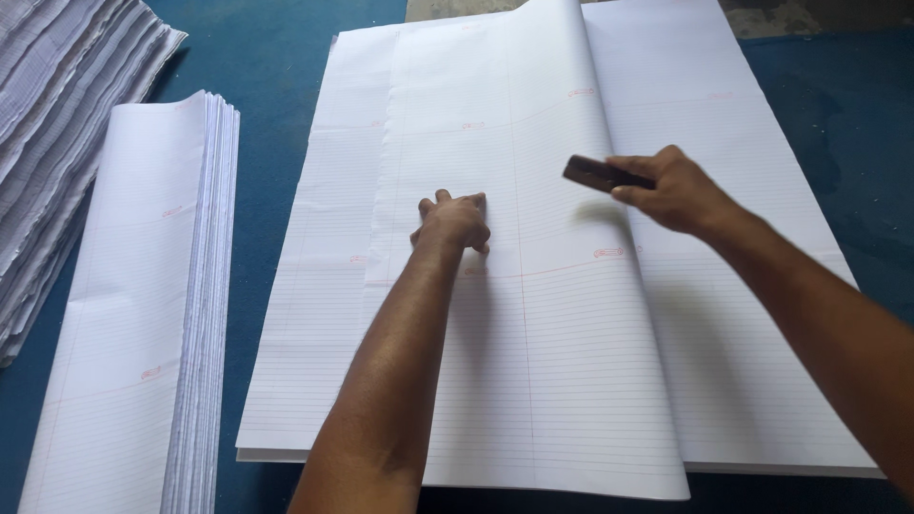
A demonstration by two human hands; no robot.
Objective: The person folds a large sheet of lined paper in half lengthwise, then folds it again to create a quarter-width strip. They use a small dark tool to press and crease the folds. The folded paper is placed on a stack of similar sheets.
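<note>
**Hands on a folded ruled sheet**

A blue table (pixel 276 57) carries a broad stack of ruled paper (pixel 743 314), with a folded pile (pixel 143 314) and a fanned heap (pixel 57 114) to its left. The top sheet (pixel 533 362) is folded over leftward. The left hand (pixel 454 222) presses flat on it, fingers together. The right hand (pixel 671 190) hovers above the fold, pinching a dark flat tool (pixel 595 173).

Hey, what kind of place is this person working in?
Probably a notebook-binding or paper workshop: a big stack of ruled sheets on a blue table, a folded pile beside it, the right hand holding a dark creasing tool.
</note>
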